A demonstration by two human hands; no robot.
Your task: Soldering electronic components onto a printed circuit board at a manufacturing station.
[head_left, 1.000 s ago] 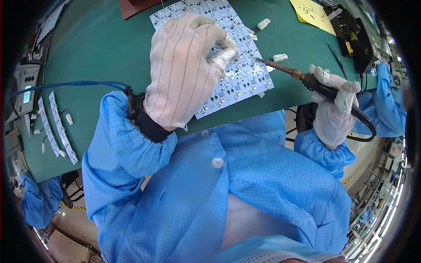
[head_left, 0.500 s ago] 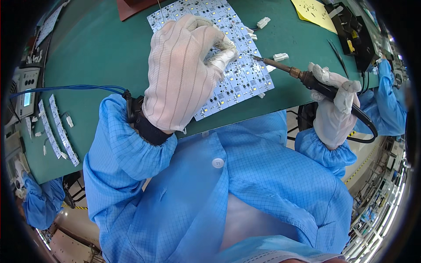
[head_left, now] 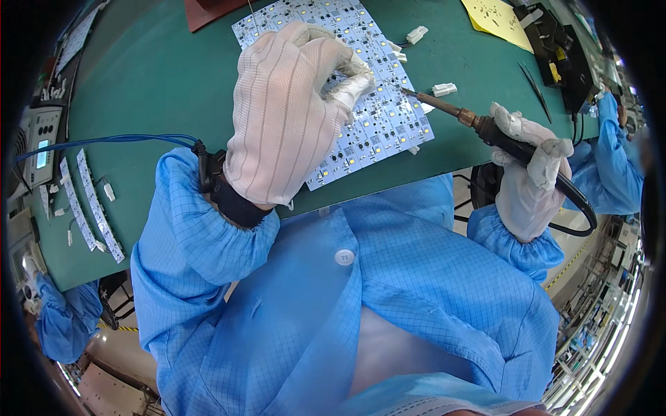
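Gripping a soldering iron are right fingers; left fingers pinch closely, hold unclear; black holder bears yellow piece.

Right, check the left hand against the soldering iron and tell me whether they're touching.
Apart. The head view shows it: a strip of the circuit board lies visible between the left hand and the tip of the soldering iron.

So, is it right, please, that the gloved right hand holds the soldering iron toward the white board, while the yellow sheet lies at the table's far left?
Not quite: the head view shows the yellow sheet at the far right of the table. The right hand does hold the soldering iron toward the white board.
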